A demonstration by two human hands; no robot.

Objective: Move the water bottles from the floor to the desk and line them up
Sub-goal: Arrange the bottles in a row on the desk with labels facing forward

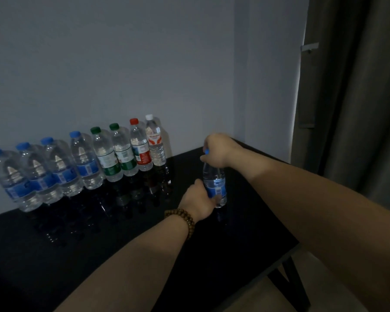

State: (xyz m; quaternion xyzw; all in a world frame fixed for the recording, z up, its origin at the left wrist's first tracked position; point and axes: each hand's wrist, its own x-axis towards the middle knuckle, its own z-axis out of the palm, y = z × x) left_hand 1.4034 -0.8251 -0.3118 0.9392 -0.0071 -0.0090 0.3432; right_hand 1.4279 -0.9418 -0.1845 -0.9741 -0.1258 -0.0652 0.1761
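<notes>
Black glossy desk, dim light; 8 bottles stand upright along the back wall, packed side by side: 4 blue-cap bottles at left, then 2 green-cap bottles, then red-cap bottle, then white-cap bottle at the right end; reflections show in the desktop. 9th one, blue-label bottle, is upright over the desk's right part, nearer the camera than the line-up and well apart from the white-cap one; base is at desktop level, can't tell if it's fully down. Left hand wraps the lower body at the label, fingers curled round it; bead bracelet on that wrist. Right hand is clamped over the top, fingers curled round the neck and blue cap, only a sliver of cap showing. Both forearms bare, reaching in from the btm edge. Grey curtain hangs at right past the desk corner; pale floor and desk leg visible btm right.
</notes>
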